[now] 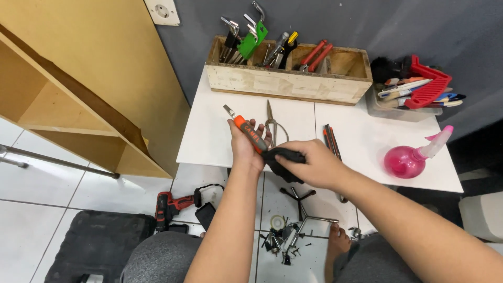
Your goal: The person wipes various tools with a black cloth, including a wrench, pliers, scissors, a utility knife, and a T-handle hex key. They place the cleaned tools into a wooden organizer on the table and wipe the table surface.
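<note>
Above a white table (220,141), the left hand (244,147) gripped an orange utility knife (247,131), blade pointing up-left. The right hand (314,165) clutched a black cloth (280,160) against the knife's lower end, near the scissors (271,123).

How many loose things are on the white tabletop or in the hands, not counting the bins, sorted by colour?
Orange: 2, the orange-handled utility knife in the left hand, and the orange-and-black cutter lying on the white tabletop
Black: 1, the black cloth under the right hand
Silver: 1, the steel scissors
Pink: 1, the pink round spray bottle
Total: 5
</note>
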